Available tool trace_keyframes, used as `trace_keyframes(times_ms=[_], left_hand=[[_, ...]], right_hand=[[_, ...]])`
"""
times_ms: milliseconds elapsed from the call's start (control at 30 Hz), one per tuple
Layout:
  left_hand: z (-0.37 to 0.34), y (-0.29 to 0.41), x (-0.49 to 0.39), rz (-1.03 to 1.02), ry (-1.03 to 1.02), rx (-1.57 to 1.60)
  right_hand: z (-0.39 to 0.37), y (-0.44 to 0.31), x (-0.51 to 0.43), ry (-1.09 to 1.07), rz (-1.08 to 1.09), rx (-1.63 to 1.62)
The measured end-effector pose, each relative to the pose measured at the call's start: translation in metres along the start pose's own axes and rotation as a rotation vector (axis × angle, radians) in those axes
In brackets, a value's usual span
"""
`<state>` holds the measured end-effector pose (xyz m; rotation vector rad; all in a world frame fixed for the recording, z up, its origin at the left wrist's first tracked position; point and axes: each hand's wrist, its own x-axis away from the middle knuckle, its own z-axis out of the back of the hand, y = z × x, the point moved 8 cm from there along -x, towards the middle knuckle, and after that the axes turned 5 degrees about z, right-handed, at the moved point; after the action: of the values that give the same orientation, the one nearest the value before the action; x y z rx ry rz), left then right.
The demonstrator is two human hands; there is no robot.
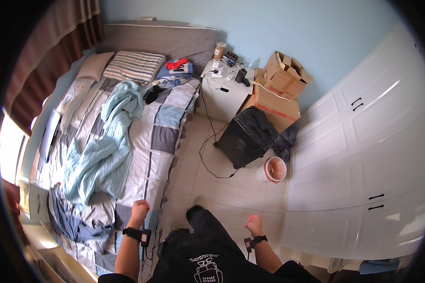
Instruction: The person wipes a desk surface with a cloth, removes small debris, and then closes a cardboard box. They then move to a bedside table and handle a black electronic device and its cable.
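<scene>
My left hand [140,209] is curled into a fist above the near right edge of the bed [163,120], with nothing visible in it. My right hand [254,223] is also closed over the tiled floor [226,191], and I see no object in it. Each wrist wears a black strap with a small device and a cable. On the bed, a rumpled light-blue quilt [109,159] lies over a checked sheet. Nearest my left hand is a heap of blue and grey clothes [81,223]. Ahead of my right hand stands a white waste bin [264,171] with an orange liner.
A black suitcase [241,141] stands beside cardboard boxes [287,78]. Behind it is a white nightstand [216,95] holding chargers and a cup. A black power cord [202,155] loops across the floor. White wardrobe doors [326,177] line the right side; a brown curtain [53,46] hangs left.
</scene>
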<state>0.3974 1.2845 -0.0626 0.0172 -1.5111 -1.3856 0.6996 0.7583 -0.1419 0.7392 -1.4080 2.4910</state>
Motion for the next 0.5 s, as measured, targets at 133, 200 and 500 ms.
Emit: trace_keyframes(times_ms=[133,200,500], left_hand=[[-0.052,0.084,-0.076,-0.144,-0.059,-0.145],[-0.080,0.107,-0.110,-0.053,-0.148,-0.070],[-0.140,0.225,-0.222,0.045,-0.197,0.194]], right_hand=[[-0.021,0.012,-0.043,0.071,-0.058,-0.051],[-0.043,-0.002,-0.081,0.063,-0.112,-0.122],[-0.091,-0.207,-0.264,-0.168,0.038,-0.276]])
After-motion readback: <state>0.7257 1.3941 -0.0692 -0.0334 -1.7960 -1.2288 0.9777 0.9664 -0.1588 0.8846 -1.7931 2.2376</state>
